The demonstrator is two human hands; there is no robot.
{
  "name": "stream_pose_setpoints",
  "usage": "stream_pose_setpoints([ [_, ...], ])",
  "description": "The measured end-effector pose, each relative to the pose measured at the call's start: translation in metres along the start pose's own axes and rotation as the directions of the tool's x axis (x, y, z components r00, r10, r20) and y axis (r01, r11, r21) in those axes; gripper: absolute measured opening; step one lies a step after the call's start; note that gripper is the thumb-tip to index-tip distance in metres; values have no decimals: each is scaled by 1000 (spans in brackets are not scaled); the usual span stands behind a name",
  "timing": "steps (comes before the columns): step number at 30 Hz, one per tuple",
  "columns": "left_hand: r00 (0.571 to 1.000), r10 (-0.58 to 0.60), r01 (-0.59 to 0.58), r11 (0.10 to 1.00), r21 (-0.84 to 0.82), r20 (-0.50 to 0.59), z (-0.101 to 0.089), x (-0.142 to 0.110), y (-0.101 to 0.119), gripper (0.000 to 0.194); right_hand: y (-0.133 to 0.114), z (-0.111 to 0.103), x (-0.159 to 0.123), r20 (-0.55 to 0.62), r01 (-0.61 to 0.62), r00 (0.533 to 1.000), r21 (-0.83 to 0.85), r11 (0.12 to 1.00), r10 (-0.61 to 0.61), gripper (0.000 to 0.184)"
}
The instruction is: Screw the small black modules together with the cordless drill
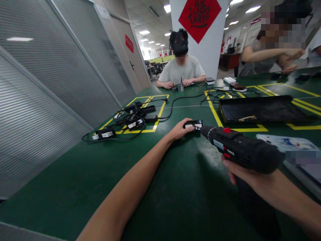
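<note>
Closest, the right hand (240, 172) has its fingers wrapped around the grip of a black power drill (240, 147) with red parts, held above the green table (62, 174). The drill points forward and left, its front end right by a small black block (200, 122) with a white label; whether they touch, I cannot tell. To the right of the drill lies a flat object with a pale blue patterned cover (288, 141).

Further out, the left hand (184, 130) grasps the left end of the black block between thumb and fingers, keeping it low at the table, between the 2 taped areas.

Beyond and to the left, a heap of black adapters and cords (136, 115) spreads over yellow tape (162, 112), 2 of them showing white labels. At the right, a shallow black tray (265, 108) holds a small strip (247, 118), and a black cable (175, 98) curves between heap and tray areas.

At the far side, 1 person (185, 68) sits with both hands on the table near a small upright tool (182, 86); another person (255, 60) is at the far right.
</note>
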State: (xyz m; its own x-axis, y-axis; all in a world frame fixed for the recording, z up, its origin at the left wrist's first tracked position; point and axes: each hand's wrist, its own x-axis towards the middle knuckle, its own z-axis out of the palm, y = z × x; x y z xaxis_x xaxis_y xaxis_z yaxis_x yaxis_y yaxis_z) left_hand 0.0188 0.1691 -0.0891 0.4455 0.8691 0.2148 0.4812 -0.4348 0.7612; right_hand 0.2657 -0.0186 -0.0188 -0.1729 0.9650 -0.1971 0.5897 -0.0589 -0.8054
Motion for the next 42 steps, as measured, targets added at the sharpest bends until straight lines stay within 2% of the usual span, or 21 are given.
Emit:
stream_pose_setpoints([
  [5, 1000, -11, 11, 1000, 7, -8, -1, 0, 1, 51, 0, 1, 0, 54, -37, 998, 147, 988, 30, 42],
  [13, 1000, -4, 4, 999, -38, 10, -2, 0, 2, 49, 0, 2, -2, 42, -41, 998, 141, 989, 36, 44],
  [22, 1000, -27, 27, 1000, 3, 2, -1, 2, 1, 52, 1, 3, 1, 32, -45, 999, 161, 986, 40, 47],
  [30, 1000, -12, 12, 1000, -20, 11, -1, 1, -2, 51, 0, 2, -1, 6, -8, 1000, 146, 989, 8, 42],
  [42, 1000, -9, 10, 999, -33, 11, -1, 1, 0, 51, -7, -1, -2, 27, 1, 1000, 115, 993, -4, 38],
])
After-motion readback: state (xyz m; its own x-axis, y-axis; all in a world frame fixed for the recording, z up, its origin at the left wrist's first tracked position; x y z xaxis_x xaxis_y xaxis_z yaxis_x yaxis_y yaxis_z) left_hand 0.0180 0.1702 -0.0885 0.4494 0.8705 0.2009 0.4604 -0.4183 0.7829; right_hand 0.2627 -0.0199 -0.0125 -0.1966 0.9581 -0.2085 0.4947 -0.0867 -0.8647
